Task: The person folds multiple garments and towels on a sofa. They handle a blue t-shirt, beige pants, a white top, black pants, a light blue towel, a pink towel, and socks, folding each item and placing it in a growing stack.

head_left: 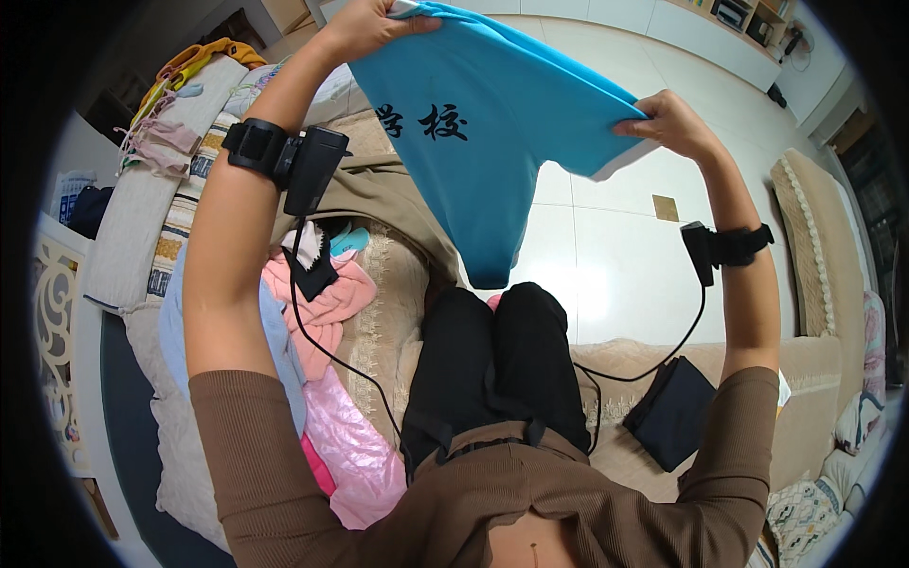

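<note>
A bright blue shirt (502, 151) with dark printing and white trim hangs stretched in the air ahead of me, above my knees. My left hand (367, 28) is closed on its upper left edge, near the top of the view. At the other side, the fingers of my right hand (674, 125) pinch an edge close to a white-trimmed part. Below, the cloth narrows to a drooping end over the gap beyond my knees. Both arms are raised and held wide apart. Part of the shirt's upper edge runs close to the picture's top.
I sit on a beige sofa (388, 284). Pink clothes (336, 293), a shiny pink garment (352, 454) and olive-brown trousers (379, 204) lie to my left. A folded black cloth (669, 412) rests at my right. Cables run from both wrist devices; pale floor tiles (606, 275) lie ahead.
</note>
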Motion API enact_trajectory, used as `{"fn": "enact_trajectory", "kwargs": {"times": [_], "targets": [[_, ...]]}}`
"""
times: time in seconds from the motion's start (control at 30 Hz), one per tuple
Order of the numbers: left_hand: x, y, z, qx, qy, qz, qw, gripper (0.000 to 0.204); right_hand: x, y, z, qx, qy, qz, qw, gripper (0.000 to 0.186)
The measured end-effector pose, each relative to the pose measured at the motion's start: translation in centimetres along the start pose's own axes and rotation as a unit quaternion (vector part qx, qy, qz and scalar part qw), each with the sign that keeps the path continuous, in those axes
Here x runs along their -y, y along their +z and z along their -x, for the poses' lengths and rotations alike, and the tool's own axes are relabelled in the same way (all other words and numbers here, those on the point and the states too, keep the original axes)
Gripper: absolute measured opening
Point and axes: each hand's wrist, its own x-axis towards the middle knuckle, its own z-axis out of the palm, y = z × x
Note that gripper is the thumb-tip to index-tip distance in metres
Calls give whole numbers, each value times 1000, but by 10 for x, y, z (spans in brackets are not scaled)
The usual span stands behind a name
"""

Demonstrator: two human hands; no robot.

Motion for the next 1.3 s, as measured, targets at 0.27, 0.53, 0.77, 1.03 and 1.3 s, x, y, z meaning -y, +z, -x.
{"fn": "enact_trajectory", "kwargs": {"times": [0.27, 0.53, 0.77, 1.03, 1.3], "targets": [[24, 24, -14, -72, 12, -90, 993, 26, -18, 14, -35, -51, -19, 151, 987, 16], [-41, -6, 49, -38, 228, -127, 965, 15, 0, -14, 33, -109, -234, 256, 932, 11], [-167, 49, 242, 247, 273, -61, 928, 37, 42, 33, 224, -75, -335, 279, 897, 32], [-204, 203, 358, 489, 231, 309, 782, 30, 90, 111, 363, 53, -175, 242, 953, 31], [-204, 228, 376, 537, 196, 389, 723, 37, 151, 168, 298, 66, -389, 133, 909, 32]]}}
